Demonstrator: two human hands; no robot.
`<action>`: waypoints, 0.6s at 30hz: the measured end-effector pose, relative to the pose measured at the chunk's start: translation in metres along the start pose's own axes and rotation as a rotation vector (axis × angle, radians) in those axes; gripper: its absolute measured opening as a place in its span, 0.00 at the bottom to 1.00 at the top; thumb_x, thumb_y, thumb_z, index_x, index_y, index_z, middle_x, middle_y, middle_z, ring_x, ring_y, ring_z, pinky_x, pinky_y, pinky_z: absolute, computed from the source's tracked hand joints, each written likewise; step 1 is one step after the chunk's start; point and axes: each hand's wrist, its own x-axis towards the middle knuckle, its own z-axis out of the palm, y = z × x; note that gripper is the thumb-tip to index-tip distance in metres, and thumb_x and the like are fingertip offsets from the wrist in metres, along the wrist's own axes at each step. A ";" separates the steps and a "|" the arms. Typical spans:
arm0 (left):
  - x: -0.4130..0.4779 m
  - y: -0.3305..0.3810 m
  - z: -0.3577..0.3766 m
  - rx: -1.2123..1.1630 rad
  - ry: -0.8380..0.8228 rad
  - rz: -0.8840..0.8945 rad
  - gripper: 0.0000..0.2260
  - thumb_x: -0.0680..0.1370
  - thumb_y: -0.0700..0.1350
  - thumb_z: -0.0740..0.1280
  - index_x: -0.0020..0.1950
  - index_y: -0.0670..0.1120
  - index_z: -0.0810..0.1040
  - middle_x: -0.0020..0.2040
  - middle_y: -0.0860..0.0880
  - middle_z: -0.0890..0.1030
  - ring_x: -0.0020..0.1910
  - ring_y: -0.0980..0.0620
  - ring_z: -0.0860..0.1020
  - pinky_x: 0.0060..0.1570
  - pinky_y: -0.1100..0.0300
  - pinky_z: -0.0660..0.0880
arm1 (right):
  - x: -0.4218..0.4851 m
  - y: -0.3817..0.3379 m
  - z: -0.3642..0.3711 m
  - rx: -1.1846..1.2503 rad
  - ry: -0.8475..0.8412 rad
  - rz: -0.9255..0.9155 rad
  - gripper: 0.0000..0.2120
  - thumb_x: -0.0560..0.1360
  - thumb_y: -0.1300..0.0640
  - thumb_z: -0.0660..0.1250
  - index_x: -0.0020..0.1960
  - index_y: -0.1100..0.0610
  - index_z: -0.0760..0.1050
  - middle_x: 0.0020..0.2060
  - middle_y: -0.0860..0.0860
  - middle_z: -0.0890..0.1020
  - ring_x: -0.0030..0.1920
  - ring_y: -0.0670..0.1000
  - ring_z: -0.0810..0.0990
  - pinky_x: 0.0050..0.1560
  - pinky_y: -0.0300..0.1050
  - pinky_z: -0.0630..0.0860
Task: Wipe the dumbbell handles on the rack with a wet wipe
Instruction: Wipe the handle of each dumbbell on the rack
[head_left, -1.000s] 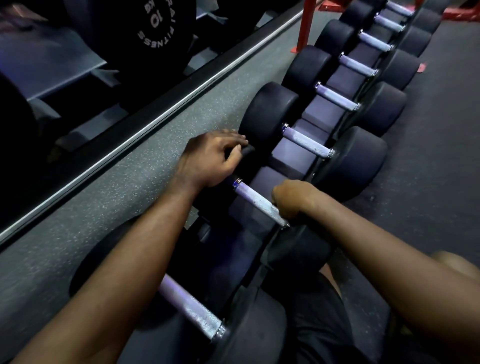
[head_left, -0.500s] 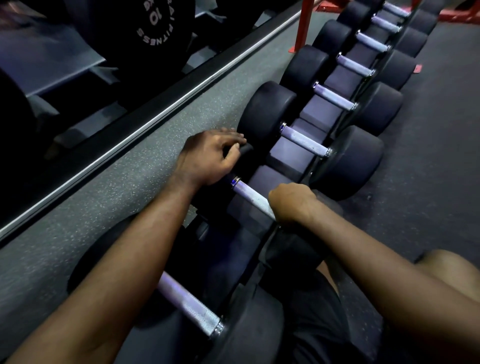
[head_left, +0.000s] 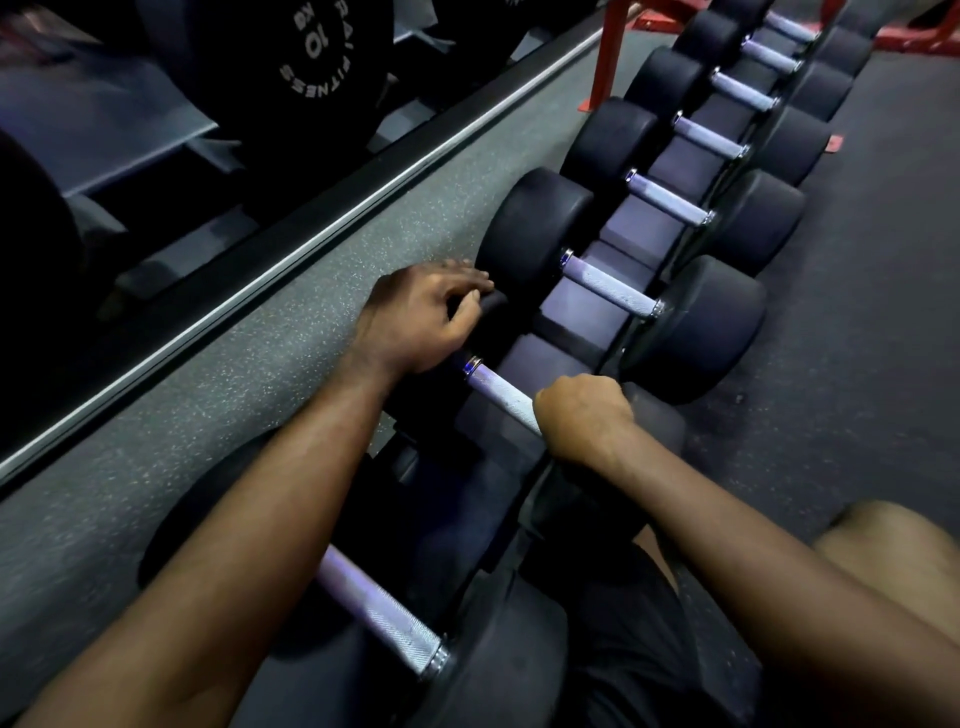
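Gripping handle (head_left: 500, 396) with right hand (head_left: 584, 415)

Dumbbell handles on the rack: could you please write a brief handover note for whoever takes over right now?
Left hand grips the black head of the second dumbbell, steadying it.
Right hand is closed round that dumbbell's handle at its right end; no wipe shows, perhaps hidden inside the fist.
Done: cannot tell from the handles.
Left: finish this handle, then the farther handles beyond it.
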 end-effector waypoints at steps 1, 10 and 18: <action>-0.001 0.000 0.000 0.000 0.000 0.002 0.16 0.77 0.50 0.61 0.57 0.51 0.85 0.59 0.54 0.84 0.63 0.57 0.78 0.62 0.58 0.75 | -0.001 -0.002 -0.001 -0.010 0.021 0.000 0.13 0.77 0.60 0.62 0.60 0.55 0.78 0.57 0.53 0.81 0.56 0.56 0.81 0.43 0.44 0.68; 0.001 -0.002 0.000 -0.009 -0.004 0.000 0.17 0.76 0.52 0.59 0.57 0.51 0.85 0.59 0.54 0.83 0.63 0.58 0.78 0.62 0.58 0.75 | 0.003 -0.001 0.000 0.005 -0.032 0.019 0.14 0.77 0.60 0.62 0.62 0.55 0.77 0.58 0.52 0.80 0.58 0.55 0.80 0.44 0.45 0.69; 0.001 -0.004 0.002 -0.021 -0.006 -0.006 0.18 0.76 0.53 0.59 0.58 0.52 0.85 0.59 0.55 0.83 0.63 0.59 0.78 0.62 0.58 0.75 | -0.020 -0.015 -0.005 -0.062 0.075 -0.033 0.13 0.78 0.61 0.60 0.59 0.55 0.77 0.55 0.51 0.81 0.54 0.54 0.81 0.40 0.43 0.67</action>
